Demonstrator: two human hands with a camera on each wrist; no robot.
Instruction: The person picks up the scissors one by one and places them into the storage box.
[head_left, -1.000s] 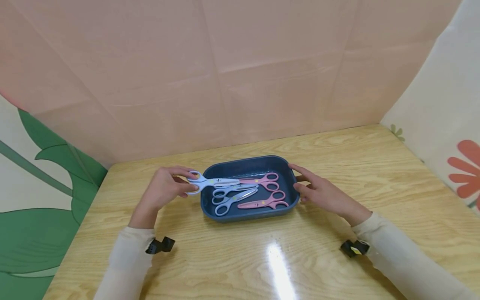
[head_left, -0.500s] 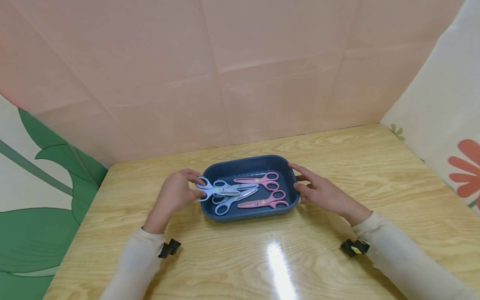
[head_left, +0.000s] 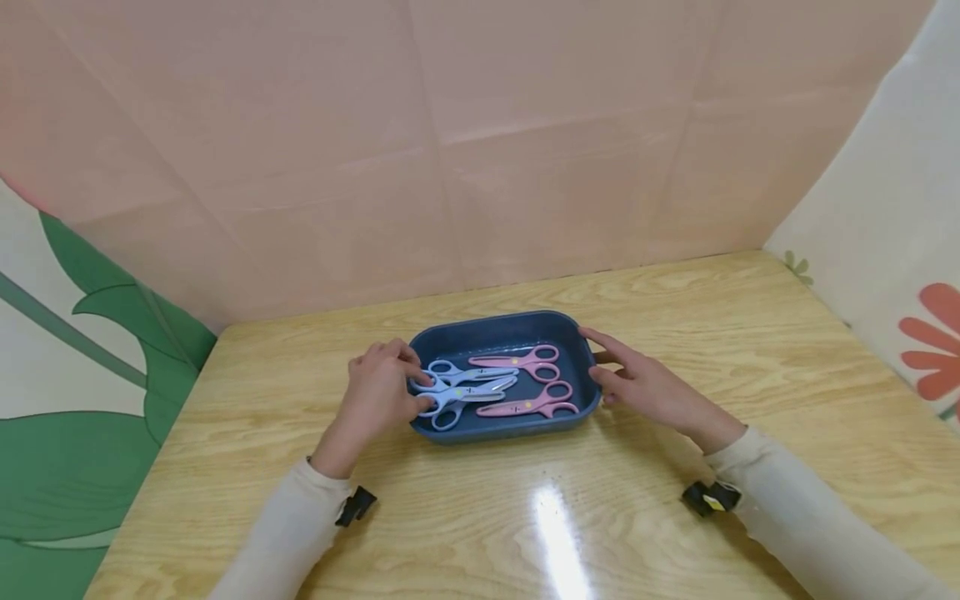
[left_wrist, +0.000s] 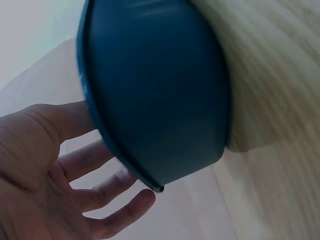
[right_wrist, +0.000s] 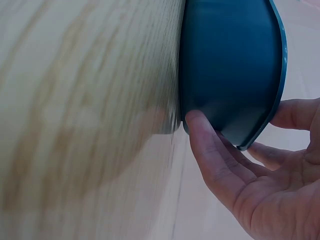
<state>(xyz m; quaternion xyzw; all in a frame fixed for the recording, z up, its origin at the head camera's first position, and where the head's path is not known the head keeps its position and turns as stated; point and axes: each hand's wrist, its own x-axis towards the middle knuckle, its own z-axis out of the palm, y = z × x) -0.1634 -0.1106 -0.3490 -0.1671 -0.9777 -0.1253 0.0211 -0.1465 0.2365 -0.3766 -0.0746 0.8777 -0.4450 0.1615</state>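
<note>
In the head view my left hand (head_left: pixel 375 398) pinches the handle loops of a pair of light blue scissors (head_left: pixel 467 392), blades pointing right. It reaches over the left rim of a dark blue tray (head_left: pixel 502 432). Below and beside these lie other blue scissors (head_left: pixel 487 373), partly covered. Two pairs of pink scissors (head_left: pixel 528 406) rest in the tray's right half. My right hand (head_left: pixel 648 385) grips the tray's right end. The left wrist view has the tray wall (left_wrist: pixel 160 90) hiding the left fingertips; in the right wrist view, fingers (right_wrist: pixel 210 155) press the outer wall.
The tray stands on a light wood-grain table (head_left: pixel 420 525), with a bright reflection in front of it. A pinkish backdrop (head_left: pixel 450 167) rises behind the table. Printed side panels with leaves (head_left: pixel 67 458) and flowers (head_left: pixel 933 333) stand left and right.
My left hand has moved right and slightly toward me, carrying the blue scissors from over the left rim down into the tray above the other blue ones. The right hand has kept its place.
</note>
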